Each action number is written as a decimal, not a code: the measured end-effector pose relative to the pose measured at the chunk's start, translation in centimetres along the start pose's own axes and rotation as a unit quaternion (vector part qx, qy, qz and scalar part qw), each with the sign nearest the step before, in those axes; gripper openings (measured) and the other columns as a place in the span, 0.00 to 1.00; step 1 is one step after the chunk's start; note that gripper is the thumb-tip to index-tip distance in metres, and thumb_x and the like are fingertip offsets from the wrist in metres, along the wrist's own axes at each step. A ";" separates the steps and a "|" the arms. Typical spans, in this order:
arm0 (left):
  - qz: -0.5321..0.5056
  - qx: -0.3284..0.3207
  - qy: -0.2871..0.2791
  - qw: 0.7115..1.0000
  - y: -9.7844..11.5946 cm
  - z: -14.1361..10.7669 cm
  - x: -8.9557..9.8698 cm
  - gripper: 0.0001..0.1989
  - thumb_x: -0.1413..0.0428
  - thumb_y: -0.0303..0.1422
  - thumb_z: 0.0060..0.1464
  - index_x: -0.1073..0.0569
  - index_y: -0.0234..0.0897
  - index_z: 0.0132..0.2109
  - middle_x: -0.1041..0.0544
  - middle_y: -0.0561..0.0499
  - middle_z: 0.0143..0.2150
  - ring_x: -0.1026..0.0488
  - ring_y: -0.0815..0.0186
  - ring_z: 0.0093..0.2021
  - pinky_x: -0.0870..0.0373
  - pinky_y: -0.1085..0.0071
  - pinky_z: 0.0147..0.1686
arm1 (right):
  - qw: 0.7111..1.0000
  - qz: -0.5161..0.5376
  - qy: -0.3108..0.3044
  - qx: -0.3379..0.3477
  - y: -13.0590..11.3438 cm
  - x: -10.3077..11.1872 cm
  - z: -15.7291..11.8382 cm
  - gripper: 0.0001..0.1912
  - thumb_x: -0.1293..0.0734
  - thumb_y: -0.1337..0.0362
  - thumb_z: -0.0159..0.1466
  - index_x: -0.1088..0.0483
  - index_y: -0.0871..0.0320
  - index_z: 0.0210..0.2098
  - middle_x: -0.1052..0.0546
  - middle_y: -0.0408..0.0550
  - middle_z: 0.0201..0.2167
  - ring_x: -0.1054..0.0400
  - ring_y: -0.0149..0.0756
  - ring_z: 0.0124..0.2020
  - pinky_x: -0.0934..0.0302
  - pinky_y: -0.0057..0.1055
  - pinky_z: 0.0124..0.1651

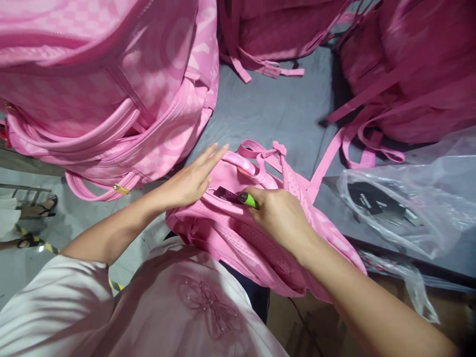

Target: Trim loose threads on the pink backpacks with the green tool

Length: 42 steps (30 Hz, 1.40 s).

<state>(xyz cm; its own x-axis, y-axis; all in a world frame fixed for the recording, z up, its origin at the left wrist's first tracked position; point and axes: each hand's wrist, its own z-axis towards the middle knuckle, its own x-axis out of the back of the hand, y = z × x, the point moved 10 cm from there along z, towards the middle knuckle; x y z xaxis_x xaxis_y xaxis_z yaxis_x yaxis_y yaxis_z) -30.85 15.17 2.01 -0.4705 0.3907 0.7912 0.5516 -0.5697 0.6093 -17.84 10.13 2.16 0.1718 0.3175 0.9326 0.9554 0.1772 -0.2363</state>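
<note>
A pink backpack lies at the near edge of the grey surface, against the person's front. My right hand is closed around the green and black handle of a tool. The tool's dark flat end points left and touches the backpack beside a strap edge. My left hand rests on the backpack's upper left part, its fingers stretched out and pointing up and right, holding nothing. A ribbon-like pink strap stands up behind the tool.
A large pink checkered bag fills the upper left. Darker pink bags stand at the back and right on the grey table. A clear plastic bag with black items lies at right. Another person's feet show at far left.
</note>
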 end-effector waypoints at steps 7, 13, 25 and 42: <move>-0.097 0.115 0.133 0.980 -3.8 -5.4 -1.5 0.31 0.56 0.43 0.69 0.47 0.35 0.73 0.41 0.42 0.73 0.44 0.59 0.73 0.43 0.58 0.71 | 0.988 -0.114 -0.059 0.087 -3.9 -1.0 1.5 0.11 0.38 0.74 0.65 0.24 0.59 0.35 0.20 0.52 0.30 0.24 0.44 0.34 0.52 0.34 0.29; -0.077 0.081 0.129 0.985 -3.8 -5.6 -2.4 0.35 0.54 0.43 0.67 0.52 0.33 0.74 0.46 0.38 0.74 0.46 0.57 0.74 0.45 0.57 0.72 | 0.977 -0.158 -0.094 0.106 -5.0 -0.9 1.5 0.13 0.39 0.76 0.66 0.23 0.62 0.35 0.19 0.58 0.31 0.23 0.47 0.34 0.47 0.33 0.29; -0.013 0.057 0.148 0.987 -4.2 -6.5 -3.3 0.41 0.52 0.39 0.65 0.67 0.38 0.75 0.51 0.35 0.76 0.48 0.53 0.74 0.43 0.51 0.70 | 0.999 0.022 0.031 0.031 -8.0 -0.6 5.7 0.12 0.39 0.69 0.67 0.29 0.63 0.48 0.20 0.60 0.37 0.23 0.49 0.39 0.38 0.34 0.35; 0.000 0.058 0.159 0.985 -5.5 -6.9 -3.8 0.48 0.52 0.24 0.57 0.70 0.46 0.75 0.49 0.40 0.76 0.48 0.53 0.74 0.41 0.49 0.70 | 0.944 -0.143 0.082 0.286 -11.7 -0.4 4.0 0.13 0.41 0.72 0.68 0.25 0.65 0.43 0.20 0.56 0.35 0.28 0.43 0.32 0.39 0.35 0.29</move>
<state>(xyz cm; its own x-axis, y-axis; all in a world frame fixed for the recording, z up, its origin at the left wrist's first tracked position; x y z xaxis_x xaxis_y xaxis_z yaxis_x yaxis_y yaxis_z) -36.85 11.83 -4.75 -0.6525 0.1327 0.7461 0.6184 -0.4759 0.6254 -30.06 11.67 3.41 0.0056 0.0393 0.9992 0.6908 0.7223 -0.0323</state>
